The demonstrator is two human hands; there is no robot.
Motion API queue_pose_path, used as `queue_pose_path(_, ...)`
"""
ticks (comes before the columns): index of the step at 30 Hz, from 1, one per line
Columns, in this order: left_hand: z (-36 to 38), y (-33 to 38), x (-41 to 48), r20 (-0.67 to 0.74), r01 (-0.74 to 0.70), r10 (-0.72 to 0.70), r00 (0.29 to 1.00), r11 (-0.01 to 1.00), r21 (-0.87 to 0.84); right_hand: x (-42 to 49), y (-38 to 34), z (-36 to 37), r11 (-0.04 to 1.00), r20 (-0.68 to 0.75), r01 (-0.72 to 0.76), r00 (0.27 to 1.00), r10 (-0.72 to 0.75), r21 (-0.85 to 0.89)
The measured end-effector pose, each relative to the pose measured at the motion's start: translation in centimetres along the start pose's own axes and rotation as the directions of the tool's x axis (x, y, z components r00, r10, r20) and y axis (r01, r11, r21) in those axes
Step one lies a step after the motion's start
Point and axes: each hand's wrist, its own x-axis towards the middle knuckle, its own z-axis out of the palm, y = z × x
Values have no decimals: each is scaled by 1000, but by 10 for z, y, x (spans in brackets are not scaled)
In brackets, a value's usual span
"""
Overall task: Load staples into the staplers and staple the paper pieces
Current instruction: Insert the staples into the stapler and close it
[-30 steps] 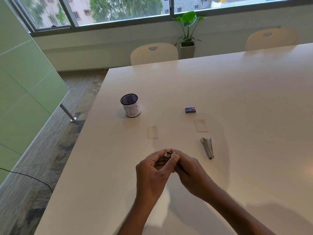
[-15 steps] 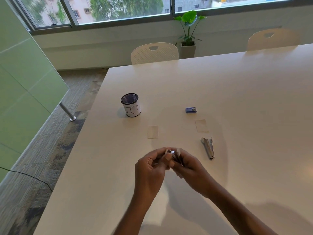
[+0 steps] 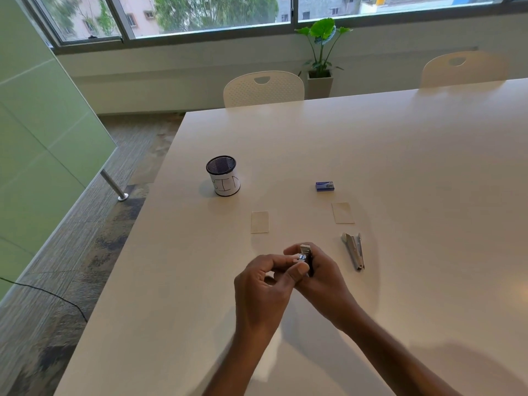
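The left hand [image 3: 265,284] has its grip pinched, thumb and forefinger, on the metal top of a small stapler [image 3: 305,257]. The right hand [image 3: 323,281] cups the body from below, its grip curled round it. Both hang just above the desk [image 3: 428,195], near its front edge. Whether a strip of staples sits in the channel is too small to tell. To do this well, I judge the right hand should hold the body level and steady while the left works the magazine gently, so nothing spills or jams. On the desk, left to right: a mesh pen cup [image 3: 223,175], one paper piece [image 3: 260,222], a blue staple box [image 3: 325,186] just beyond a second paper piece [image 3: 343,212], and a second stapler [image 3: 354,251] lying untouched just right of the hands. Around it: a green partition [image 3: 43,138], two pale chairs, a potted plant [image 3: 321,50] and a wide window
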Motion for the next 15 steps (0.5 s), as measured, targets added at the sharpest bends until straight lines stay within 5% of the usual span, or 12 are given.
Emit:
queue_pose_path(7, -13, -31, 27, 15, 98, -98, 995, 995, -2, 27, 7, 4, 993, -31, -117, 993, 116, -26)
queue_pose_path(15, -28, -85, 108, -122, 281, -262, 957, 943, 176, 93, 29, 8, 956, -142, -244, 964, 223, -161)
